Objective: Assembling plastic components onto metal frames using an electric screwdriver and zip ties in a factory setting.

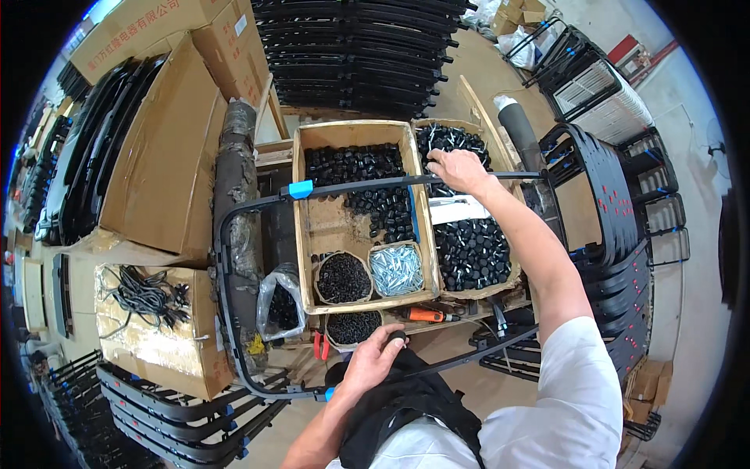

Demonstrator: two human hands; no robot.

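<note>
A black tubular frame with rounded corners and blue clips lies across the work area, its far bar passing over the wooden boxes. My left hand is closed around a black round knob above the near bar. My right hand reaches over the far bar into the right box, its fingertips pinched together among black knobs with metal screws. What those fingers hold, if anything, is hidden. More black round knobs fill the near part of that box, beyond a white strip.
The left wooden box holds black caps, a tub of small black screws and silver screws. An orange power screwdriver and red-handled pliers lie near me. Cartons and stacked black frames surround the bench.
</note>
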